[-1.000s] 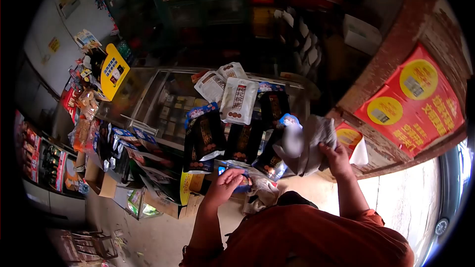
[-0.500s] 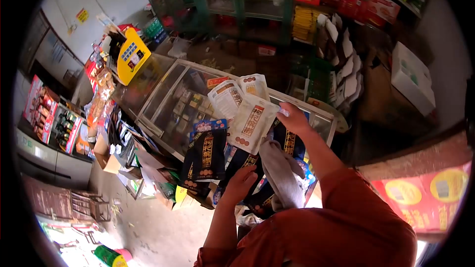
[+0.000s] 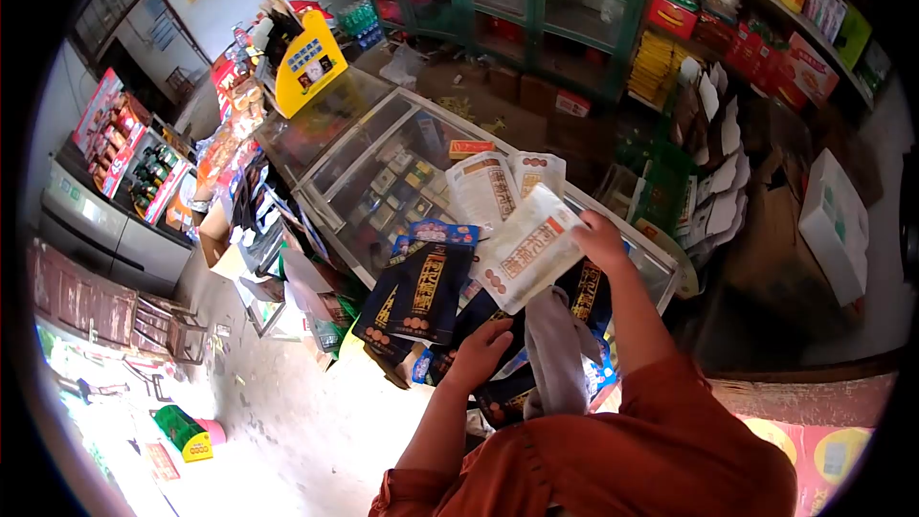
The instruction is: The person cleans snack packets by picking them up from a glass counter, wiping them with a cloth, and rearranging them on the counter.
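Observation:
My right hand [image 3: 601, 241] pinches the upper right corner of a white packet [image 3: 526, 249] with brown lettering, tilted over the counter. Two more white packets, one left [image 3: 481, 190] and one right [image 3: 541, 172], lie behind it on the glass. Black packets with gold lettering [image 3: 436, 292] overlap at the counter's near edge, a blue packet [image 3: 445, 233] under them. My left hand [image 3: 481, 354] is low over the black packets, fingers loosely extended and partly hidden; nothing shows in it. A grey cloth [image 3: 555, 349] lies between my hands, over more black packets.
The glass display counter [image 3: 330, 158] holds small boxes. A small orange box [image 3: 471, 147] lies on top. A yellow display stand [image 3: 311, 67] is at its far left. Cardboard boxes [image 3: 708, 172] and a white foam box [image 3: 833, 225] stand to the right. Green cabinets [image 3: 498, 0] line the back.
My right hand has tilted the white packet and shifted it slightly right relative to the packets behind. The view has turned somewhat left. My left hand stays near the black packets.

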Tool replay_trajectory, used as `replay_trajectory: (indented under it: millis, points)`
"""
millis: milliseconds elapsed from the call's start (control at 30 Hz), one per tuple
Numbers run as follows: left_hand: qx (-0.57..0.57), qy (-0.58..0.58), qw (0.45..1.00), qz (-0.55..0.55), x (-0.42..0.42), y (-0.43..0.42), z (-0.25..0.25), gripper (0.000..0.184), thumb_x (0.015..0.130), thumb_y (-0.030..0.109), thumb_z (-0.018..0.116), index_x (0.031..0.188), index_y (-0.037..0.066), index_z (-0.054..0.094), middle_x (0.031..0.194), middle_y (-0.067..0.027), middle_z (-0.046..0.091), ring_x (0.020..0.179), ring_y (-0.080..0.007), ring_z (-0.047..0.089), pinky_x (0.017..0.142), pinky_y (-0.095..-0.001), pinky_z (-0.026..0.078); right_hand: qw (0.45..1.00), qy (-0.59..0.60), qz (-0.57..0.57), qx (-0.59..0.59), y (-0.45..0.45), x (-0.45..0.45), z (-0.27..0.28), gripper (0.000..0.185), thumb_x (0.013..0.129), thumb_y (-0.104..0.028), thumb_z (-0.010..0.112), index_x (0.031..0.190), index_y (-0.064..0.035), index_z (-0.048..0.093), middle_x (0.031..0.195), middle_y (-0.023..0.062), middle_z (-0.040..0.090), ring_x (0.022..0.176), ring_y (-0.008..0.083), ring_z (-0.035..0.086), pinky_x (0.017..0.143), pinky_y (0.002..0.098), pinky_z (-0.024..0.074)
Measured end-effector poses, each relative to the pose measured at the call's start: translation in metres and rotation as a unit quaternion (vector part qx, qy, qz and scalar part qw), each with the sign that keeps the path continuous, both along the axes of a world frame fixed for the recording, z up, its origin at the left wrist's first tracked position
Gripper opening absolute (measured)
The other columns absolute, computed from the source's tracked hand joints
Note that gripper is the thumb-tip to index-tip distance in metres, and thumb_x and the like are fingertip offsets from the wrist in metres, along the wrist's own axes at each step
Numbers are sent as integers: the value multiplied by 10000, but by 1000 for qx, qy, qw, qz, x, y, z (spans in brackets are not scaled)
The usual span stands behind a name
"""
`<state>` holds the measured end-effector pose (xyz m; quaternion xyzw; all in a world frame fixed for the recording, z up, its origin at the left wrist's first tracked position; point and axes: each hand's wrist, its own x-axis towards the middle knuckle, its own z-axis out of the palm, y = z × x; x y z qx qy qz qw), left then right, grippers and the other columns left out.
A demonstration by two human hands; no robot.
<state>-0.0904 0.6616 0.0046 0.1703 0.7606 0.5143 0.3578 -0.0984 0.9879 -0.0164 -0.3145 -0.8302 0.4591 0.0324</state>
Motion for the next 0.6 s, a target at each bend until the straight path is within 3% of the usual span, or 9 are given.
replay_trajectory:
  millis: [67,200,267,300,367,433,500,533,600]
  points:
    - [48,-11,999,1,0,-11,-4,353,962,194,567,1262,9,576,1149,-88,661,1083,-176,611,967,-299,446,998,55,-15,-35,-3,26,-1,317,834,-219,639,1103,-53,621,1051,108,636,952,196,605,794,358,477]
    - [82,-132,986,58,6,-39,6,318,975,157,543,1244,-10,575,1120,-83,663,1046,-154,617,930,-286,464,989,101,-102,-34,-23,68,-21,281,879,-203,602,1088,-16,587,1023,126,639,930,243,616,815,365,473]
    - [113,-154,978,80,8,-54,5,337,970,158,554,1250,-30,564,1126,-101,663,1039,-144,618,924,-266,467,945,225,-187,-144,-14,72,-56,307,915,-181,585,1155,10,568,1152,90,620,1022,207,593,886,333,455]
    - [114,-149,978,90,8,-60,11,337,970,158,554,1250,-30,564,1126,-101,663,1039,-144,618,924,-266,467,926,252,-155,-233,-29,75,-12,360,958,-126,529,1278,40,519,1238,115,582,1078,192,570,966,305,415]
    - [99,-110,987,63,13,-72,26,297,988,144,528,1230,-22,574,1113,-90,671,1045,-165,625,886,-298,489,887,321,-113,-313,-34,73,15,314,963,-90,485,1258,10,531,1227,106,590,1084,173,578,962,316,433]
    - [137,-134,980,49,13,-86,22,403,982,217,554,1305,-20,510,1161,-127,649,1062,-202,627,894,-323,496,859,360,-95,-352,-46,67,41,287,957,-76,495,1233,-15,540,1178,83,615,1068,160,590,939,307,448]
    - [236,-223,936,135,14,-90,30,592,959,302,599,1405,-19,382,1224,-136,610,1100,-229,613,922,-333,492,832,377,-39,-406,-50,69,47,268,946,-79,532,1208,-20,551,1120,70,639,1016,145,600,914,286,448]
    - [286,-215,922,150,12,-90,46,747,932,393,619,1457,-14,277,1308,-166,550,1187,-283,569,929,-369,495,844,345,2,-411,-48,70,41,252,937,-98,575,1180,-30,567,1066,48,655,948,121,601,872,269,451]
    - [401,-214,872,179,7,-86,52,695,907,398,640,1400,4,351,1203,-134,568,1089,-241,574,845,-344,493,853,330,27,-403,-100,62,80,225,936,-114,588,1147,-37,576,1045,40,656,931,117,598,860,268,451]
